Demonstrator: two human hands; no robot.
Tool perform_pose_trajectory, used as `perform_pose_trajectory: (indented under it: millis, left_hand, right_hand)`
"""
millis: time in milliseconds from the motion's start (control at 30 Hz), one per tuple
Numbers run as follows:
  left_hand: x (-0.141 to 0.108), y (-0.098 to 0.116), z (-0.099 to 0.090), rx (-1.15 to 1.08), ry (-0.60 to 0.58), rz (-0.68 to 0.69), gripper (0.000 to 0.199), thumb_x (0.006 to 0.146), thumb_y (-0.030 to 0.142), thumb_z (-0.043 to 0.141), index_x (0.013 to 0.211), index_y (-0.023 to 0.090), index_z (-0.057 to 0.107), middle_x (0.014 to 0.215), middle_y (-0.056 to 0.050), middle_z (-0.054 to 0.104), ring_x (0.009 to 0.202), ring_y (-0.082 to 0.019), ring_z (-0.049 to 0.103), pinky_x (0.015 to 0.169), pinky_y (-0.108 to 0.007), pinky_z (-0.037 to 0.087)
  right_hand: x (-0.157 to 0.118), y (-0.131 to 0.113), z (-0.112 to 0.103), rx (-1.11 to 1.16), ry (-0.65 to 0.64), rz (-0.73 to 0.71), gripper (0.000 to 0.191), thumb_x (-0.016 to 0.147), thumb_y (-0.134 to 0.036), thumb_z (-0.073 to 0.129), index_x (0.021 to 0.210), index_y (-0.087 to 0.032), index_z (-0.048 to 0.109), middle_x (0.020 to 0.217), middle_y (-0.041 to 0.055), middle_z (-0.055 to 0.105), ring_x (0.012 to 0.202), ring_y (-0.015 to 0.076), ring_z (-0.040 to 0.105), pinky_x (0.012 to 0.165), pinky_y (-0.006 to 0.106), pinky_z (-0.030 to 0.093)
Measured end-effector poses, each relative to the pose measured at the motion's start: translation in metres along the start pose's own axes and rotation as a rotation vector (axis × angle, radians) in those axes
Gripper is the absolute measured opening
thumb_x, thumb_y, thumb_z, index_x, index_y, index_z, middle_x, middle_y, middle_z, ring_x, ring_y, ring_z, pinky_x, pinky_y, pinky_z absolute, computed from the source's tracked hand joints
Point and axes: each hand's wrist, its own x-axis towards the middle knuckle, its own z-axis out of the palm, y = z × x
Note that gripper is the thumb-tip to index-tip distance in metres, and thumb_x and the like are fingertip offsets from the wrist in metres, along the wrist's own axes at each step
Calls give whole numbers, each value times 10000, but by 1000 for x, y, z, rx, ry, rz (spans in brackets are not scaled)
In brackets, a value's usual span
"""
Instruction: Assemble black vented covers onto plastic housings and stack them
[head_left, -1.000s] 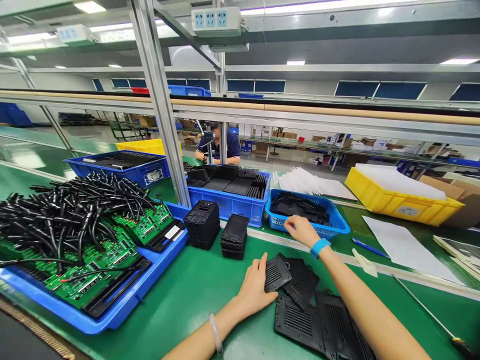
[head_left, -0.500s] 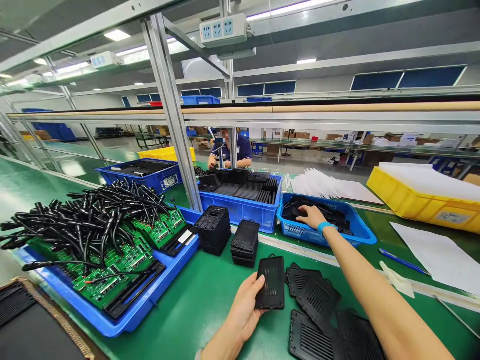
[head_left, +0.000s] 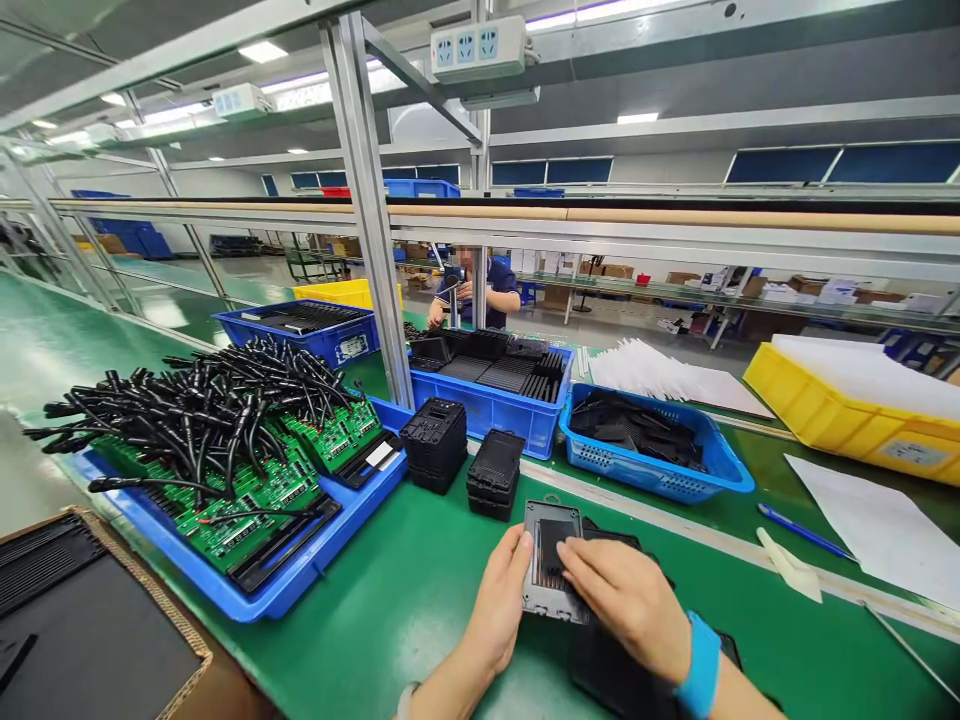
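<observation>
My left hand [head_left: 496, 598] is closed around the edge of a slotted plastic cover [head_left: 551, 606], tilted so its greyish inner side faces me. A thin black rectangular piece [head_left: 553, 545] lies against the slots inside it. The fingers of my right hand [head_left: 634, 605], pressed together, are at that piece's right edge; their tips partly hide it. Under my right hand and wrist, more black covers [head_left: 611, 665] lie on the green table, mostly hidden. Beyond the cover stand two stacks of black cases, a taller one [head_left: 433, 445] and a shorter one [head_left: 495, 475].
A light-blue basket [head_left: 652, 472] holds black pieces. Blue bins [head_left: 517, 425] stand behind; a blue tray [head_left: 300, 590] at left carries circuit boards with black cables. A blue pen [head_left: 806, 533] and paper [head_left: 874, 510] lie right. A metal post [head_left: 369, 210] rises ahead. A co-worker [head_left: 499, 290] sits opposite.
My right hand has come back from the light-blue basket to the cover, with a thin black piece now there. My left hand has turned the cover from its black outer side to its inner side.
</observation>
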Motion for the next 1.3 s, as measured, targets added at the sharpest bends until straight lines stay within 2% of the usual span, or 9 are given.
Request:
perform_pose_trajectory:
  millis: [200, 433, 633, 733, 800, 933, 1067, 1200, 1300]
  left_hand:
    - [-15, 5, 5, 81, -199, 53, 538, 775, 494, 680, 1142, 134, 521, 824, -46, 720, 687, -108, 596, 671, -221, 457]
    - [-13, 10, 3, 107, -221, 119, 549, 749, 431, 724, 1147, 124, 502, 829, -45, 708, 684, -109, 596, 662, -222, 467]
    - [-12, 11, -2, 172, -225, 164, 520, 791, 434, 665, 1171, 119, 502, 898, -88, 716, 717, -139, 621, 687, -252, 489]
    - [0, 18, -7, 332, -231, 241, 455, 806, 403, 626, 1151, 122, 530, 875, -95, 717, 714, -174, 640, 655, -275, 504]
    - [19, 34, -11, 551, -170, 383, 431, 825, 333, 578, 1202, 130, 531, 969, -112, 715, 812, -209, 661, 733, -321, 525]
    - [74, 79, -14, 1159, 94, 671, 543, 841, 218, 490, 1350, 41, 424, 1212, -206, 624, 1099, -284, 595, 974, -439, 456]
    - [119, 105, -14, 1642, 168, 635, 468, 893, 200, 437, 1309, -13, 449, 1053, -210, 658, 1012, -274, 627, 885, -393, 501]
    - [128, 106, -15, 1744, 196, 596, 381, 891, 188, 451, 1197, -18, 543, 1036, -234, 630, 935, -293, 629, 813, -401, 511]
    - [116, 102, -6, 1815, 228, 662, 408, 892, 180, 447, 1229, -36, 525, 1171, -279, 569, 1068, -351, 551, 898, -465, 464]
  right_hand:
    - [-12, -17, -4, 46, -99, 85, 219, 933, -251, 497, 1075, -157, 634, 1003, 94, 698, 873, 204, 636, 751, 366, 587]
    - [-7, -16, -3, -83, -152, 114, 442, 896, -337, 557, 1293, -147, 517, 1325, 136, 555, 1169, 297, 505, 895, 491, 542]
    - [-3, -17, 9, -131, -125, 150, 415, 857, -355, 619, 1242, -208, 564, 1255, 114, 590, 1137, 306, 509, 904, 554, 513]
    - [-2, -17, 12, -106, -68, 211, 430, 840, -348, 640, 1248, -233, 569, 1326, 148, 503, 1202, 331, 457, 901, 554, 509]
    - [-2, -10, 12, -45, -41, 239, 387, 853, -345, 624, 1224, -243, 586, 1314, 142, 499, 1201, 310, 464, 907, 514, 514]
    - [-1, 39, 12, 58, -46, 387, 225, 910, -277, 521, 1078, -227, 663, 1084, 106, 613, 1015, 233, 578, 845, 401, 533]
    - [7, 126, 16, 10, -166, 626, 257, 916, -202, 448, 969, -162, 697, 943, 101, 666, 908, 220, 626, 823, 354, 517]
    - [20, 203, 28, -171, -515, 777, 310, 857, -117, 506, 1128, -116, 658, 1090, 137, 663, 1038, 246, 609, 926, 345, 462]
    - [27, 231, 39, -164, -636, 761, 431, 768, -160, 675, 1197, -141, 634, 1117, 138, 664, 1083, 276, 587, 939, 372, 458]
